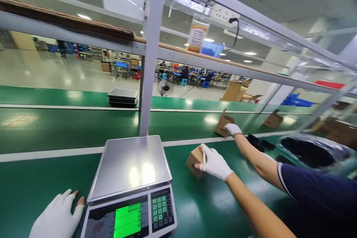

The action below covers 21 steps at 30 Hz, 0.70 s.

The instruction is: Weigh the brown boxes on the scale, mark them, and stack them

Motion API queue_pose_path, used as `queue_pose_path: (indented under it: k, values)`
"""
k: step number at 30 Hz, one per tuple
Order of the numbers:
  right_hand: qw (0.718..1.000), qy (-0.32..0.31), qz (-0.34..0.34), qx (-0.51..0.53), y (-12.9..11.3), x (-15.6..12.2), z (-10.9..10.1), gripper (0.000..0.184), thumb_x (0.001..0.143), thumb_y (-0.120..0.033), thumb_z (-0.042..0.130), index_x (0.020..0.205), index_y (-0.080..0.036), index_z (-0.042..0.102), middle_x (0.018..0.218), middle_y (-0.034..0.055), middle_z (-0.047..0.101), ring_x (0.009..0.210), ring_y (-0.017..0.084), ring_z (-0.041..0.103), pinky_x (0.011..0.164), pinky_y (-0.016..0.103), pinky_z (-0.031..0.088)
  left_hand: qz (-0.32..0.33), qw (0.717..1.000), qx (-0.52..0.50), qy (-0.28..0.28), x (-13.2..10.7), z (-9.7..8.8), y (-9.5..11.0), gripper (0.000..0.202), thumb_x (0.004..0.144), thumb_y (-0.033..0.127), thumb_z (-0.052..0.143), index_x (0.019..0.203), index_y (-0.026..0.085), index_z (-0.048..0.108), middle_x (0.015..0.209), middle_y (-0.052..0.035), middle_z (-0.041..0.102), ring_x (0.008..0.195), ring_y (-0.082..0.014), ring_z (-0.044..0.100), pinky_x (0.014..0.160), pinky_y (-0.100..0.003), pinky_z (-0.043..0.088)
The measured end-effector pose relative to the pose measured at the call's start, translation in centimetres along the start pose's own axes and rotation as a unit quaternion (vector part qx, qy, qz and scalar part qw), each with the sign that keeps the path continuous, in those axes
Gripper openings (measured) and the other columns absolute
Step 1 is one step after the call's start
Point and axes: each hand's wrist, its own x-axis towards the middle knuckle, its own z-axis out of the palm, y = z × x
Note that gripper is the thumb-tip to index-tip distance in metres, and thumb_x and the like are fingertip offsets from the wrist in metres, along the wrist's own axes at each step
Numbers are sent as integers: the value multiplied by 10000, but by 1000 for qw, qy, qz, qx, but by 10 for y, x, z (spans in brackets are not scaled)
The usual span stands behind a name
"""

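Note:
My left hand (57, 217), in a white glove with the fingertips cut off, lies flat and open on the green table just left of a weighing scale (131, 163). The scale's steel pan is bare and its green display is lit. My right hand (214, 163), also gloved, is closed on a small brown cardboard box (193, 160) resting on the table right of the scale. Beyond it, a co-worker's gloved hand (232, 129) on a bare arm with a dark blue sleeve touches a second small box (222, 123) whose flap stands open.
A grey upright post (149, 63) rises behind the scale. A stack of dark trays (122, 97) sits on the far belt. Another open box (273, 120) lies to the right, with black items (258, 142) and a plastic-wrapped dark bundle (309, 150) nearby.

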Motion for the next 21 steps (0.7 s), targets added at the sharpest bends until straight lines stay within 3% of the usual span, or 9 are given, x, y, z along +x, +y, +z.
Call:
queue_pose_path:
  k: [2, 7, 11, 14, 16, 19, 21]
  values:
    - [998, -14, -46, 33, -11, -6, 3, 843, 596, -473, 813, 1333, -223, 489, 1063, 102, 613, 893, 256, 606, 764, 311, 444, 7, 999, 44, -2, 0, -17, 15, 540, 861, 458, 299, 1069, 117, 662, 1233, -152, 605, 1189, -296, 508, 1020, -438, 420]
    - [992, 3, 28, 121, -47, 27, -31, 614, 671, -447, 737, 1207, -201, 568, 1036, 84, 664, 843, 249, 633, 730, 320, 467, 1, 997, 78, -3, 2, -33, 28, 506, 890, 415, 311, 1100, 116, 662, 1249, -124, 606, 1198, -277, 505, 1019, -399, 418]
    - [986, 59, -100, 118, -124, 37, -63, 694, 634, -489, 776, 1236, -220, 561, 1004, 78, 662, 857, 252, 625, 729, 320, 468, -1, 997, 74, 1, 1, -32, 26, 469, 896, 400, 345, 1096, 117, 661, 1243, -119, 610, 1201, -274, 507, 1021, -393, 415]
    - [979, 84, -175, 67, -189, 22, -70, 577, 690, -543, 735, 1156, -224, 615, 926, 86, 657, 868, 274, 608, 723, 342, 462, -6, 998, 68, 6, 1, -32, 26, 456, 896, 392, 363, 1101, 110, 656, 1237, -124, 612, 1194, -274, 516, 1014, -391, 424]
    - [971, 69, -212, 91, -217, 13, -67, 514, 758, -563, 678, 1139, -222, 628, 912, 83, 663, 839, 265, 615, 716, 347, 471, -12, 998, 64, 9, 1, -33, 26, 444, 896, 387, 369, 1093, 113, 657, 1230, -128, 615, 1191, -271, 522, 1009, -387, 431]
    - [939, 64, -235, 242, -218, 12, -49, 454, 849, -533, 597, 1178, -222, 616, 1023, 72, 678, 854, 230, 641, 782, 340, 495, -22, 998, 49, 17, 1, -34, 26, 423, 893, 376, 380, 1076, 119, 662, 1215, -135, 622, 1190, -274, 528, 1012, -389, 431]
    - [918, 92, -182, 339, -197, 17, -22, 419, 896, -513, 538, 1189, -223, 610, 1098, 66, 674, 899, 215, 652, 852, 337, 493, -24, 999, 35, 23, 1, -34, 25, 419, 887, 372, 392, 1068, 112, 665, 1212, -144, 622, 1194, -288, 523, 1019, -404, 425]
